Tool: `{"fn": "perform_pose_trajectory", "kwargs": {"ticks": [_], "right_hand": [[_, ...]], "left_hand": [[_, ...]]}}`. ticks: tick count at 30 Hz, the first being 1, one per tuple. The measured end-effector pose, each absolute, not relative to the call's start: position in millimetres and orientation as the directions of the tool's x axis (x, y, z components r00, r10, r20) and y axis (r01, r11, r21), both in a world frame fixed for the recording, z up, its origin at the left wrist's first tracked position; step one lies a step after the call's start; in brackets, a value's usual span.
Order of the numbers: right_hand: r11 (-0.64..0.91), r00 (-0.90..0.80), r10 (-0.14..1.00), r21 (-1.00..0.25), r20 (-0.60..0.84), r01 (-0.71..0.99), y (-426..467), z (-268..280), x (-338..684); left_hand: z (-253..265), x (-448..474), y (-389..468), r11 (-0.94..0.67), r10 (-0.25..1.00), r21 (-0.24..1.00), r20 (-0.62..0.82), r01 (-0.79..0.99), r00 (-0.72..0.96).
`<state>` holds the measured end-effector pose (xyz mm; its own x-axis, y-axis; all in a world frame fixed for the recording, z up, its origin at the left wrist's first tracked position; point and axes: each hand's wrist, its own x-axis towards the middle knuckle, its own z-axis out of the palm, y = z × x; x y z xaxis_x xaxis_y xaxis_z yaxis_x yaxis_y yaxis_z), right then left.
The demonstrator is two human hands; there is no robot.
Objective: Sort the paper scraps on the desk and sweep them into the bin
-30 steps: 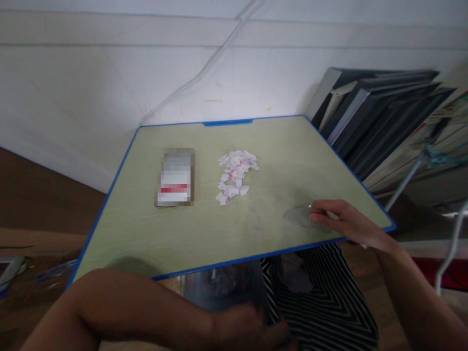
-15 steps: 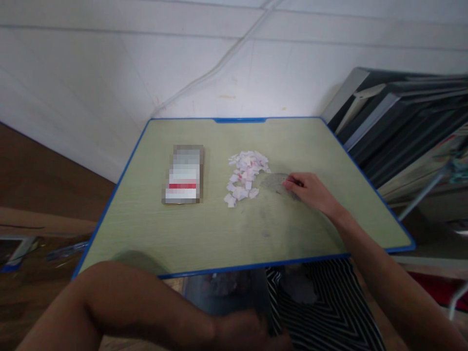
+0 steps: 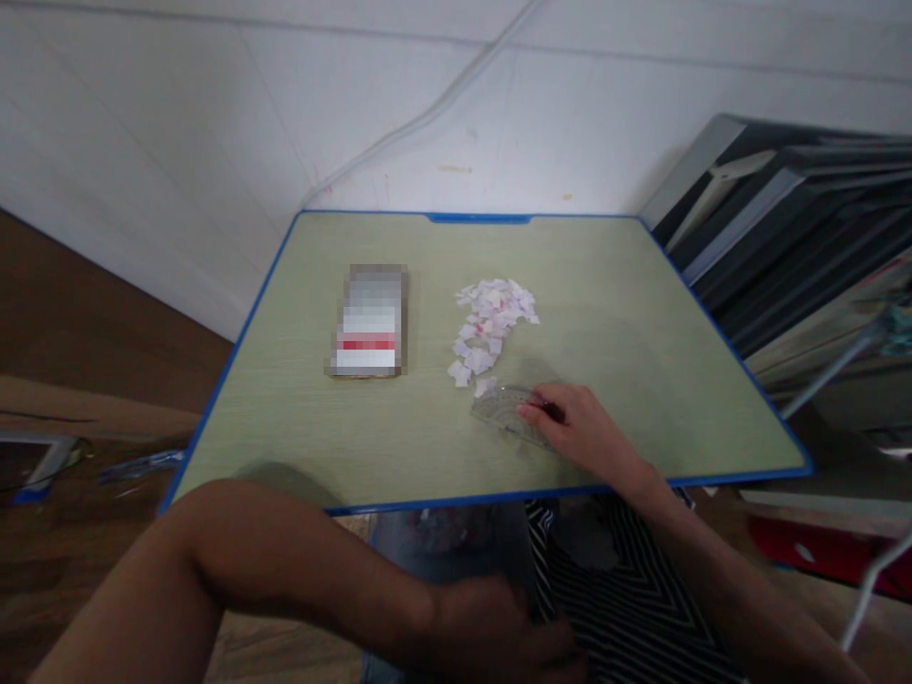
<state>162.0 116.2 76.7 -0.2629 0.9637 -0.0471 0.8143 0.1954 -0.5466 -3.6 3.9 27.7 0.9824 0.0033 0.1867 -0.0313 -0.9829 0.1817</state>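
Observation:
My right hand [image 3: 580, 427] pinches a clear plastic protractor [image 3: 503, 408] low over the pale green tabletop [image 3: 385, 437]. The protractor's far edge is close to a small paper scrap at the lower end of a pile of torn white paper scraps [image 3: 491, 318], some with pink marks. My left hand [image 3: 499, 632] hangs below the table's near edge, in shadow; its fingers are too dark and blurred to read. Left of the paper lies a flat rectangular object [image 3: 370, 323], blurred out, with a red band across it.
A blue rim [image 3: 456, 502] edges the table. Behind it stands a white wall [image 3: 399, 85] with a cable [image 3: 434, 109]. Dark flat panels [image 3: 798, 209] lean at the right. Under the near edge are a bluish translucent container [image 3: 442, 541] and black-and-white striped fabric [image 3: 641, 579].
My right hand has brought the protractor nearer to me and slightly left, from beside the pile to its lower end. The left hand stays below the table edge. The view has shifted slightly.

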Motion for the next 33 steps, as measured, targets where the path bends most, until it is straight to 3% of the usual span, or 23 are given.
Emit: {"fn": "perform_pose_trajectory", "kwargs": {"ticks": [7,12,18,25,33], "right_hand": [[0.269,-0.371,0.928,-0.656,-0.019,0.706,109.8,78.5,147.2],[0.218,-0.228,0.971,-0.643,0.07,0.734,122.3,82.6,169.6],[0.155,-0.165,0.985,-0.691,0.052,0.706,126.4,81.9,181.0],[0.252,-0.317,0.948,-0.676,0.028,0.693,123.9,82.6,174.6],[0.321,-0.334,0.936,-0.663,0.113,0.676,123.6,76.8,178.9]], "left_hand": [[23.8,-1.9,3.8,-0.98,-0.004,0.192,0.209,-0.045,0.978],[31.6,-2.2,7.6,-0.981,-0.002,0.19,0.169,-0.035,0.986],[34.5,-3.7,8.3,-0.978,0.002,0.208,0.149,-0.03,0.989],[31.6,-2.9,7.5,-0.973,0.006,0.228,0.135,-0.025,0.991],[33.4,-2.8,8.7,-0.979,0.009,0.205,0.115,-0.015,0.993]]}}
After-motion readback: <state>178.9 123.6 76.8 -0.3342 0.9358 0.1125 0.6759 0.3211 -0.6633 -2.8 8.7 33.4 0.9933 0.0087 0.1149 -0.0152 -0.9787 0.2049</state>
